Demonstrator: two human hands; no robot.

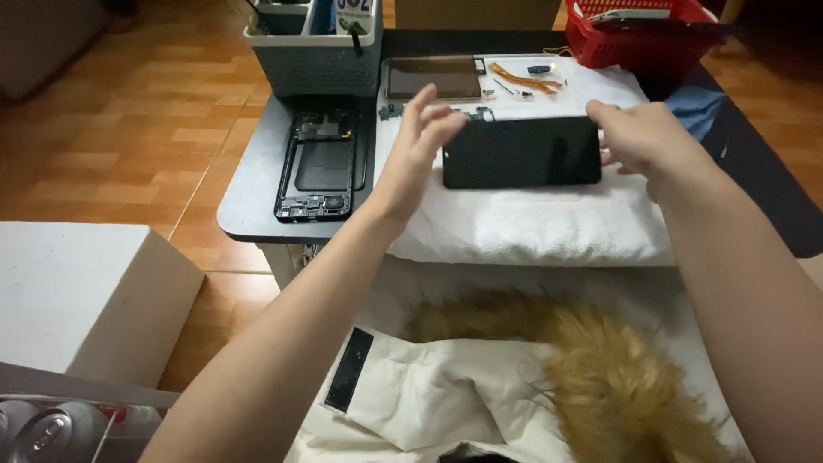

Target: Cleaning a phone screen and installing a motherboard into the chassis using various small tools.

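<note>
A black rectangular phone panel point(521, 153) lies flat on a white folded towel point(531, 223). My left hand point(413, 150) hovers at the panel's left end, fingers spread, fingertips near its upper left corner. My right hand point(639, 137) rests at the panel's right end, fingers curled against its edge. Neither hand clearly grips it. To the left, an opened phone frame point(321, 167) lies on the dark table point(253, 197).
A second dark panel point(433, 79), orange flex cables point(525, 81) and small parts lie at the towel's far edge. A grey organiser bin point(313, 51) stands at the back left, a red basket point(647, 30) at the back right. A white box point(86, 300) sits low left; a fur-trimmed white coat point(531, 386) covers my lap.
</note>
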